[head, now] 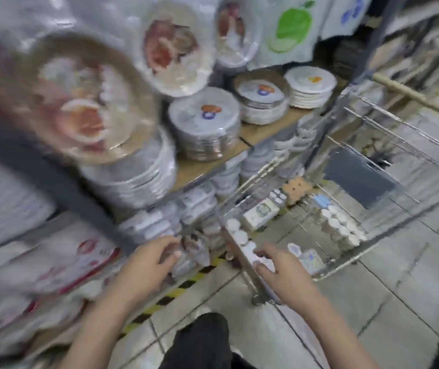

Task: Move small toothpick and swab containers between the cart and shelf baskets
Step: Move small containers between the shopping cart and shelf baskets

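Motion blur softens the whole head view. The left hand curls its grip around wrapped packs at the low shelf edge. The right hand reaches over the wire cart rim, fingers spread apart, touching small white containers lined along the near side. More white containers sit deeper inside the cart.

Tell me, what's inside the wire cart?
Inside the wire cart sit rows of small white-capped containers, a pale box and an orange pack. The right hand covers some, and blur hides labels.
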Demonstrator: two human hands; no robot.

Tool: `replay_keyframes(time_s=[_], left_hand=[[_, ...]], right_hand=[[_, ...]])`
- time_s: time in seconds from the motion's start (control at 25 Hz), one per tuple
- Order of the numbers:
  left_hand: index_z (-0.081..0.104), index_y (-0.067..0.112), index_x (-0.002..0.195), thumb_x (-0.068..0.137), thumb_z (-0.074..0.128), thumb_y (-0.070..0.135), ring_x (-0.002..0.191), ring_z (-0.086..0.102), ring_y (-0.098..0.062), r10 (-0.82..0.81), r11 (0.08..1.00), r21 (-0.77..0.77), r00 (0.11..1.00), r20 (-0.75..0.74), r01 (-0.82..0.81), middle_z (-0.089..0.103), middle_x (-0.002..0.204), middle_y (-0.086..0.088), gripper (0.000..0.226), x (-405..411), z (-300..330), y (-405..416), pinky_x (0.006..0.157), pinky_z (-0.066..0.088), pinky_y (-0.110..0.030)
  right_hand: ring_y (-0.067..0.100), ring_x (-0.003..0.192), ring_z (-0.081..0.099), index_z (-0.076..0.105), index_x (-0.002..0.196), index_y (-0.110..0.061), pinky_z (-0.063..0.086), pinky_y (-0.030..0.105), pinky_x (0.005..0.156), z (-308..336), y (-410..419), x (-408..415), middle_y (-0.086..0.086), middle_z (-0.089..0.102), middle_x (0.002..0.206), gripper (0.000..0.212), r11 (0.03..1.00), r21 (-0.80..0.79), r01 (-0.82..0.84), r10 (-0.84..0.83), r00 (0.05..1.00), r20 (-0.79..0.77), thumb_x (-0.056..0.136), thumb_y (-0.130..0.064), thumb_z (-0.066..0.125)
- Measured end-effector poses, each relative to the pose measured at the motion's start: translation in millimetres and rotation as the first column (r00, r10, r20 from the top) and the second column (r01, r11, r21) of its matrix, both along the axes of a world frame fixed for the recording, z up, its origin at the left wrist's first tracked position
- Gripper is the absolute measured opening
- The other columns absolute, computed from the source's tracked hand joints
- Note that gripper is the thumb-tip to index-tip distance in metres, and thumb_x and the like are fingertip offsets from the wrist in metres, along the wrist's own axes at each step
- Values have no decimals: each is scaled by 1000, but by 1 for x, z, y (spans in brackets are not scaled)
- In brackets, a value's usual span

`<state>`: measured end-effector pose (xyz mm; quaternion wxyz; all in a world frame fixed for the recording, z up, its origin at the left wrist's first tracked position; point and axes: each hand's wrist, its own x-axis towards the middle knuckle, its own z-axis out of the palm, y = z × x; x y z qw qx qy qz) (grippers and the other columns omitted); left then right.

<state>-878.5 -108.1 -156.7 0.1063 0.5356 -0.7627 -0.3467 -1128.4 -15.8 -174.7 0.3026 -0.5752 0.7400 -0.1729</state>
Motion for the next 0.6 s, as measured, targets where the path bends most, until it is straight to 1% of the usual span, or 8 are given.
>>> replay_keyframes(time_s=[0.08, 0.16, 0.24, 0.32, 0.36, 0.44, 0.52, 0.6], left_hand=[[60, 18, 120, 93, 57, 21, 105, 58, -11, 173, 984, -53, 985, 6, -172, 60, 111, 7, 27, 54, 16, 32, 79, 36, -16], [61, 15, 118, 93, 57, 17, 103, 57, -11, 303, 948, -97, 953, -29, -304, 57, 107, 10, 26, 101, 28, 61, 73, 35, -9], [60, 26, 112, 93, 57, 19, 100, 58, -4, 410, 904, -103, 909, -74, -415, 59, 106, 16, 21, 143, 37, 91, 71, 36, -2], [54, 39, 106, 93, 56, 26, 101, 60, -2, 497, 858, -103, 864, -86, -504, 62, 105, 19, 18, 182, 44, 118, 76, 43, -10], [52, 41, 105, 93, 56, 27, 101, 59, -2, 531, 836, -109, 843, -85, -538, 62, 105, 19, 19, 200, 47, 128, 77, 44, -13], [52, 40, 106, 94, 56, 25, 96, 57, -1, 605, 781, -136, 792, -81, -610, 61, 102, 19, 19, 238, 58, 146, 72, 40, -7], [55, 35, 108, 93, 55, 25, 96, 57, -1, 673, 717, -154, 733, -98, -679, 61, 101, 19, 17, 283, 70, 165, 71, 39, -8], [55, 33, 114, 93, 54, 28, 101, 56, -1, 723, 668, -148, 683, -102, -729, 60, 105, 20, 21, 326, 81, 181, 78, 41, -16]], right_hand=[[10, 109, 55, 56, 124, -23, 40, 20, 83, 27, -4, 44, -6, 59, 118, 29, 983, -76, -167, 170, 984, 46, 95, -29, 53], [5, 111, 53, 55, 124, -26, 41, 18, 87, 48, -9, 86, -12, 57, 119, 29, 943, -129, -308, 318, 946, 67, 95, -32, 52], [0, 110, 50, 53, 126, -32, 42, 18, 90, 67, -10, 131, -19, 54, 123, 30, 887, -143, -439, 453, 887, 92, 96, -36, 51], [-5, 103, 47, 51, 126, -35, 38, 12, 88, 83, -13, 179, -22, 52, 125, 31, 817, -170, -551, 570, 815, 100, 96, -39, 49], [-7, 103, 44, 51, 127, -34, 34, 5, 87, 90, -14, 202, -23, 52, 124, 31, 786, -198, -586, 610, 787, 95, 96, -38, 49], [-11, 105, 42, 52, 126, -32, 29, -2, 84, 104, -15, 251, -22, 52, 120, 31, 723, -249, -644, 678, 730, 81, 96, -36, 50], [-8, 107, 43, 53, 126, -31, 30, 1, 84, 114, -18, 304, -20, 53, 121, 30, 655, -281, -701, 741, 669, 57, 96, -35, 50], [-6, 111, 45, 54, 125, -31, 32, 6, 87, 120, -20, 353, -19, 53, 122, 29, 606, -311, -732, 781, 622, 57, 96, -34, 50]])
